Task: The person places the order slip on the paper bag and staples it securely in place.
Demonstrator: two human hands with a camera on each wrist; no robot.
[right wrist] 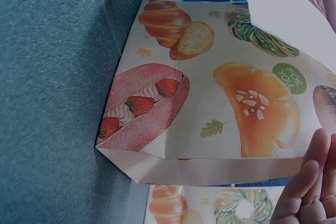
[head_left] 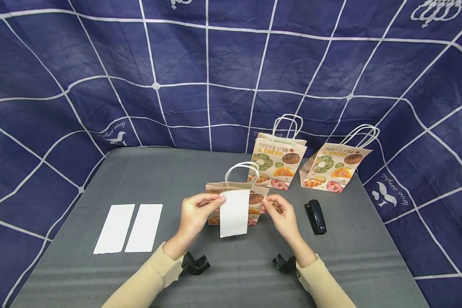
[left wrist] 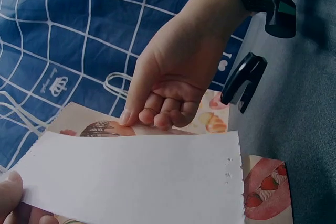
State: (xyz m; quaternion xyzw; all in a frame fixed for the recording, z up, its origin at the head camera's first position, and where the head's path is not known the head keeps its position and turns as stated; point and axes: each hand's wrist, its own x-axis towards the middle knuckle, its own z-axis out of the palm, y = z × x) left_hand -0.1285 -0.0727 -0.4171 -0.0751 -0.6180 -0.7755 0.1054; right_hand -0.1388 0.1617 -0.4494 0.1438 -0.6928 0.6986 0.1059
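Note:
A small paper bag (head_left: 256, 214) printed with breads stands upright at the middle of the table, its white twisted handles raised. My left hand (head_left: 194, 212) pinches a white paper slip (head_left: 234, 218) by its upper left edge, thumb in front, holding it before the bag's printed face. The slip hides much of that print. At the bag's right edge, my right hand (head_left: 284, 218) pinches the side between thumb and forefinger, the other fingers curled. The right wrist view shows the bag's face (right wrist: 205, 103) close up, with the right fingertips at its side edge.
Two more bread-print bags, one upright (head_left: 268, 160) and one leaning (head_left: 327, 164), are at the back right. A black stapler (head_left: 315, 217) lies right of my right hand. Two white slips (head_left: 114, 229) lie at the left. A blue gridded cloth (head_left: 231, 60) hangs around the table.

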